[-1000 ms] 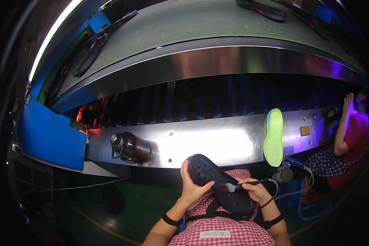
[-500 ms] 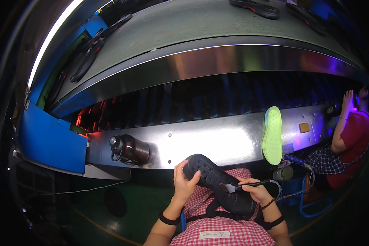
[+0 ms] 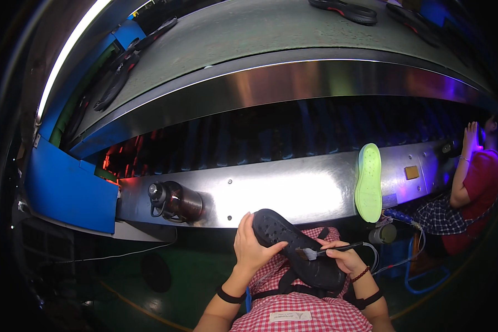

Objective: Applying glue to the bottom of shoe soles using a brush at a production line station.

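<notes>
A black shoe sole (image 3: 286, 233) with a cluster of small holes toward its far end lies slanted over my lap, above the red checked apron. My left hand (image 3: 252, 246) grips its far left edge, thumb across the top and fingers around the outer side. In my right hand (image 3: 345, 260) is a brush (image 3: 309, 254) with a black handle and pale bristles. The bristles rest on the middle of the sole. A thin tube runs off the handle's rear end. The sole's underside is hidden.
Ahead is a metal ledge (image 3: 243, 193) bearing a dark bottle (image 3: 177, 200), a lime-green sole (image 3: 368, 185) and a small tan block (image 3: 411, 172). Beyond it, a green conveyor belt (image 3: 249, 33) carries several black soles. A co-worker in a red top (image 3: 478, 177) sits at the right.
My left thumb has slid down across the sole toward the brush, and the hand lies flatter along the edge. The sole's far end has shifted slightly right. The brush stays near the same spot.
</notes>
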The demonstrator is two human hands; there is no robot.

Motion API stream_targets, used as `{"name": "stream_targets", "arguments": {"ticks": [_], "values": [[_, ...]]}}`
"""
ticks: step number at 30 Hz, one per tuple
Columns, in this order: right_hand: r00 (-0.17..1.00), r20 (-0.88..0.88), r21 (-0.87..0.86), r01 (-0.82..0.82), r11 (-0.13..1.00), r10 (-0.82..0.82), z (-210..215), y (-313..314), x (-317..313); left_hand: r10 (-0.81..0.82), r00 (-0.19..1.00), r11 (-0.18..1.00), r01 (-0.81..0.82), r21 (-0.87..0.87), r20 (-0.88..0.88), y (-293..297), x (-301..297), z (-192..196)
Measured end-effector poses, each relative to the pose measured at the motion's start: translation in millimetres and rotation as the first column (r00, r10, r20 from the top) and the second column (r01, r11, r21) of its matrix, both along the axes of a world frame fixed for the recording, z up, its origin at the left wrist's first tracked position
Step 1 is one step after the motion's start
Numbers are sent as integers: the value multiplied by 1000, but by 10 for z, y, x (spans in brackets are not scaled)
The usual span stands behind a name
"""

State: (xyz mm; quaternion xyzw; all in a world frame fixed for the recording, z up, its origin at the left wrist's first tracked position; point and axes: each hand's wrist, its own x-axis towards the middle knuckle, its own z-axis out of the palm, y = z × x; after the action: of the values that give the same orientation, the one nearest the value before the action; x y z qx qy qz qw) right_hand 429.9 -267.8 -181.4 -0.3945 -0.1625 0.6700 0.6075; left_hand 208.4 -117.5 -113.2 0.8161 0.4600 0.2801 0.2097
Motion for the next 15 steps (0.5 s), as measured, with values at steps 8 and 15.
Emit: {"name": "stream_targets", "arguments": {"ticks": [8,15], "values": [[993,113,5,-27,1000,26,-18,-54,-39,187,980,973,-175,148,-74,84,24,-9],[997,72,-34,-31,999,33,77,-14,-78,235,972,972,-235,-33,11,319,-151,-33]]}}
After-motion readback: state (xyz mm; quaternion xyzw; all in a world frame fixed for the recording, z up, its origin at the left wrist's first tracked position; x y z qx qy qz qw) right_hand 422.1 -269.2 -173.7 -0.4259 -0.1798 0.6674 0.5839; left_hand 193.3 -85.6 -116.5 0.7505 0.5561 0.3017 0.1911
